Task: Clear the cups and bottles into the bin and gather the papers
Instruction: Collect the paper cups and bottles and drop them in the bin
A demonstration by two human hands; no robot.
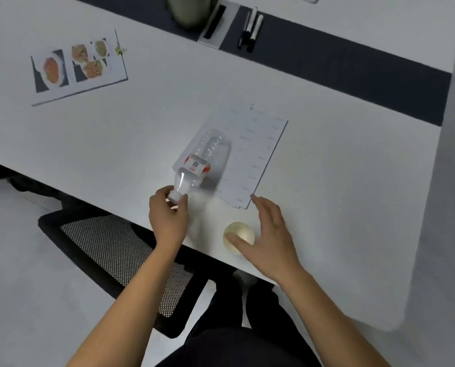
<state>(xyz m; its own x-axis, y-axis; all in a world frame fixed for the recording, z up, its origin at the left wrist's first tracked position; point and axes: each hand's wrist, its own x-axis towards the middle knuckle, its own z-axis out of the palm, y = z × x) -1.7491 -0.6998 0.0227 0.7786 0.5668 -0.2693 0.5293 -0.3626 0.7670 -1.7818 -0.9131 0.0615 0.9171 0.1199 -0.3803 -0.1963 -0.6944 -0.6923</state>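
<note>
Head view, at a white table [340,194]: a person's left hand [168,215] pinches the capped neck of a clear plastic bottle [205,154], whose body tilts over a printed sheet [258,149]. The right hand [271,239] hovers with fingers spread wide and holds nothing, its thumb over a small pale cup [238,234] standing near the table's front edge. The bottle looks empty, so probably light, thin-walled and apt to crumple; the stiff neck seems the surest hold. The cup likely weighs little and may dent if squeezed, so a loose grasp round its wall should serve. A food-photo sheet [78,67] lies well apart, far left. Both sheets are limp and best lifted by an edge. No bin is visible.
</note>
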